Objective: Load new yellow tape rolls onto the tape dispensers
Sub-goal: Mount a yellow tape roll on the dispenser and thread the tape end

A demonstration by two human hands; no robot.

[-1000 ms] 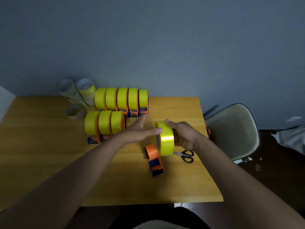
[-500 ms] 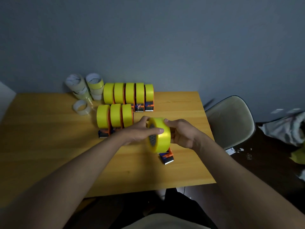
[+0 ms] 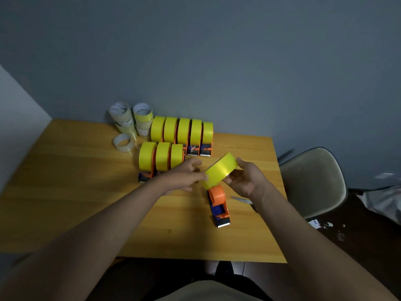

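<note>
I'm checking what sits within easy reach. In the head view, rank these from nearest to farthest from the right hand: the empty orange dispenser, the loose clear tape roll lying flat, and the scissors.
1. Scissors: just below the right hand, partly hidden by the wrist.
2. Empty orange dispenser: below and slightly left.
3. Loose clear tape roll: far left, near the wall.
</note>
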